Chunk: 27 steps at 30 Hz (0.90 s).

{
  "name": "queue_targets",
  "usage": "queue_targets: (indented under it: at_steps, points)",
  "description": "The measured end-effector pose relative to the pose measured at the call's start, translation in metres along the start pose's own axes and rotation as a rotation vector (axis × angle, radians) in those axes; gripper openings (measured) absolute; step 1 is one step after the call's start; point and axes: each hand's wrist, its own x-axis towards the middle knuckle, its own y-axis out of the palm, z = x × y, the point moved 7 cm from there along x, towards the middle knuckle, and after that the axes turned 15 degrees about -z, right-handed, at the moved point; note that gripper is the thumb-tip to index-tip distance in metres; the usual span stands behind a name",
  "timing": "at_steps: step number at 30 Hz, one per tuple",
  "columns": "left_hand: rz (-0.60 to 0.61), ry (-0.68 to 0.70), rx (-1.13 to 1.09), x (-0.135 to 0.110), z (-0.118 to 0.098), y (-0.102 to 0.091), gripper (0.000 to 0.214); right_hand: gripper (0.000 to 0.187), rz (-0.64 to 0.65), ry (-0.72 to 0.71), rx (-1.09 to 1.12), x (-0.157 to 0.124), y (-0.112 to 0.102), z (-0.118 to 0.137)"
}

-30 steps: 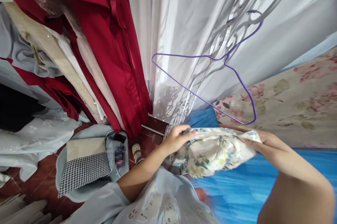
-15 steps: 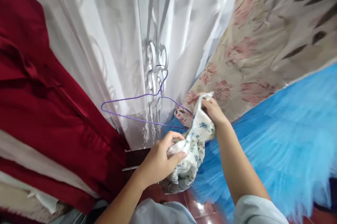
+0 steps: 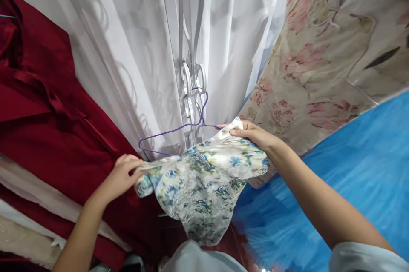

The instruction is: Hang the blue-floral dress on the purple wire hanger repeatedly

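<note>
Spread wider than half a second ago, the floral garment (image 3: 204,178) hides part of the purple hanger (image 3: 202,119).
From afar, I see the left hand (image 3: 123,176) and right hand (image 3: 257,135) each gripping an upper end.

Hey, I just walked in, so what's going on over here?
A person is holding a floral garment stretched out between both hands: the left hand has one upper end, the right hand the other. Behind it, a purple hanger hangs from white scrollwork, its right end hidden from view. Red clothing is on the left, blue fabric on the right.
</note>
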Motion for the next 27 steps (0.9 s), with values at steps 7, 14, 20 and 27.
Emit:
queue_targets:
  at_steps: [7, 14, 20, 27]
  points:
    - [-0.422, 0.163, 0.265, 0.053, -0.028, -0.062, 0.03, 0.038, 0.018, 0.063, 0.036, 0.009, 0.001, 0.001]
    - [-0.359, 0.137, 0.013, 0.087, -0.106, 0.002, 0.027, 0.049, 0.149, 0.079, 0.021, 0.0, 0.01, -0.023]
    - [-0.461, -0.189, 0.077, 0.073, -0.065, 0.007, 0.027, 0.049, -0.185, -0.35, -0.217, -0.043, -0.032, -0.02]
    - [-0.586, -0.265, -0.095, 0.033, -0.05, -0.001, 0.035, 0.038, -0.403, -0.414, -0.212, -0.082, -0.053, -0.026]
